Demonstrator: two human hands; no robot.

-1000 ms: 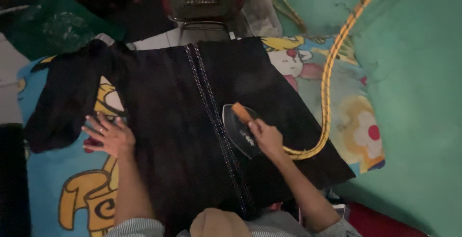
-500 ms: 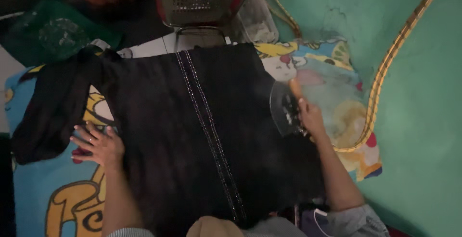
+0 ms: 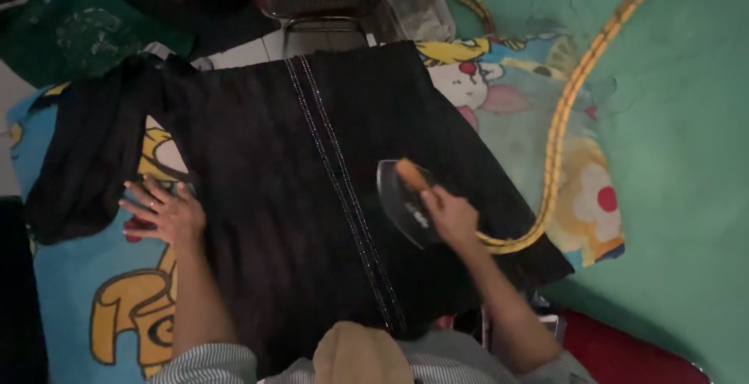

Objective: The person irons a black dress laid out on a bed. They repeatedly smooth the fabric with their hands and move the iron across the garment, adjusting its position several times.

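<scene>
— Under both hands, what lies there?
— A black garment [image 3: 312, 197] with a stitched centre stripe, spread flat on a cartoon-print cloth [image 3: 125, 314].
— Right hand?
— The right hand [image 3: 451, 216] is closed around the orange handle of a clothes iron [image 3: 402, 201], which rests on the garment right of the stripe. A yellow braided cord [image 3: 558, 130] runs away beyond that hand.
— Left hand?
— The left hand [image 3: 164, 212] lies flat, fingers spread, pressing the garment's left edge beside the sleeve.
</scene>
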